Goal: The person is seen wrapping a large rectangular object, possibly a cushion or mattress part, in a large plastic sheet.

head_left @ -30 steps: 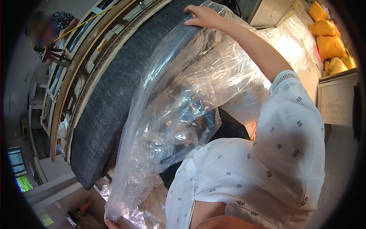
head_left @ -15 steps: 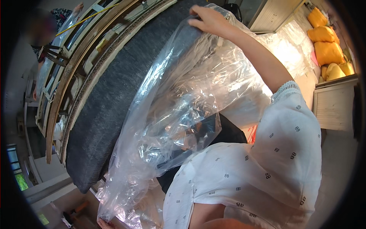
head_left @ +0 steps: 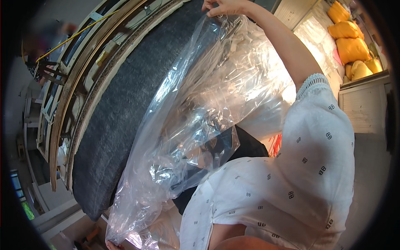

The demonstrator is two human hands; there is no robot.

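Note:
A large clear plastic sheet (head_left: 200, 91) hangs crinkled across the middle, in front of my body and over my dark trousers. At the far edge my right hand (head_left: 225, 7) is closed on the sheet, thumb and fingers pinching its border. Low at the near left, only the fingertips of my left hand (head_left: 112, 245) show, closed on the sheet's lower corner. Along the left of the plastic stands a long, curved, dark grey upholstered furniture piece (head_left: 121, 87); the sheet's left edge lies against it.
Left of the upholstery runs an open wooden frame (head_left: 62, 96) with a yellow strip (head_left: 75, 37) along it. A blurred person (head_left: 46, 46) is beyond it. Yellow-orange bundles (head_left: 352, 50) sit at the far right above a pale cabinet (head_left: 364, 108). More plastic (head_left: 314, 46) lies nearby.
My right hand has moved farther away, pulling the sheet's border tauter along the grey upholstery. My left hand keeps its grip low down. The person beyond the frame has shifted.

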